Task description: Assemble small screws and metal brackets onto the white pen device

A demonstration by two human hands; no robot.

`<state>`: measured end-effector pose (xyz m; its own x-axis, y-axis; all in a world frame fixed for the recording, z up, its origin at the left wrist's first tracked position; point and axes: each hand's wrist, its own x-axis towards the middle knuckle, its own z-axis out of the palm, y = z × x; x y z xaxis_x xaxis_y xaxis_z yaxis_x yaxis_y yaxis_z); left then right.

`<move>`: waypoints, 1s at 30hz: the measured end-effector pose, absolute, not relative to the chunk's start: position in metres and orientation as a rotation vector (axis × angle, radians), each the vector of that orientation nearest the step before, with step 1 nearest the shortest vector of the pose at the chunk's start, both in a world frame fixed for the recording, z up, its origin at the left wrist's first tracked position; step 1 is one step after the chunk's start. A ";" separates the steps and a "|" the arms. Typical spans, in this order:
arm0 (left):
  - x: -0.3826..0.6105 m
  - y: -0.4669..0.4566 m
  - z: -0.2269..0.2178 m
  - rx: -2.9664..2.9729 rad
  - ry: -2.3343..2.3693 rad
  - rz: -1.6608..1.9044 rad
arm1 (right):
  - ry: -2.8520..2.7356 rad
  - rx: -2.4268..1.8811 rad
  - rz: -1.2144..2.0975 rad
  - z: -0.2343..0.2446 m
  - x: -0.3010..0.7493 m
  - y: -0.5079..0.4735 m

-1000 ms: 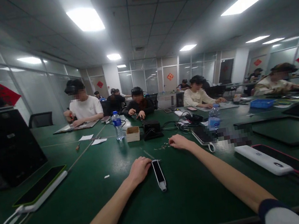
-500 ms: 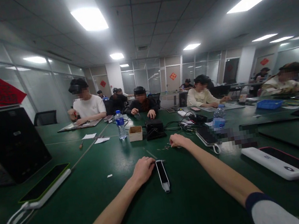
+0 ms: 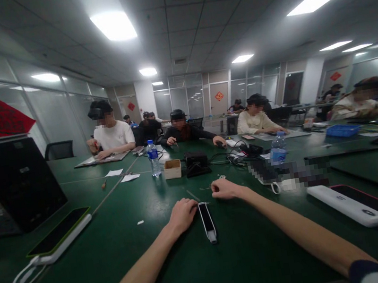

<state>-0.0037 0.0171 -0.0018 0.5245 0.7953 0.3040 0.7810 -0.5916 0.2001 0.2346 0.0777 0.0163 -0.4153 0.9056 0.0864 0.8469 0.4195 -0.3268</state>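
The grip of the left hand [image 3: 182, 214] is loosely curled, fingers tucked under. It rests on the green tabletop [image 3: 120, 248] against the upper left edge of a slim black-and-white device [image 3: 207, 221]; I cannot tell whether it pinches that edge. The right hand [image 3: 223, 188] has its grip closed in a pinch just beyond the device's far end, and anything between its fingertips is too small to see. Tiny metal parts [image 3: 203, 188] lie there too. Farther beyond the device stand a cardboard box [image 3: 172, 168] and a water bottle [image 3: 153, 157].
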 end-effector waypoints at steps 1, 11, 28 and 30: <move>-0.003 0.017 -0.001 2.706 1.407 0.570 | -2.373 -1.428 0.393 0.011 0.235 0.070; -0.004 0.017 -0.001 2.667 1.417 0.555 | -2.128 -1.210 0.771 -0.006 0.233 0.038; -0.003 0.018 -0.003 2.680 1.413 0.576 | -2.125 -1.113 0.733 -0.004 0.217 0.031; -0.004 0.018 -0.003 2.670 1.425 0.569 | -2.149 -1.108 0.749 -0.003 0.220 0.033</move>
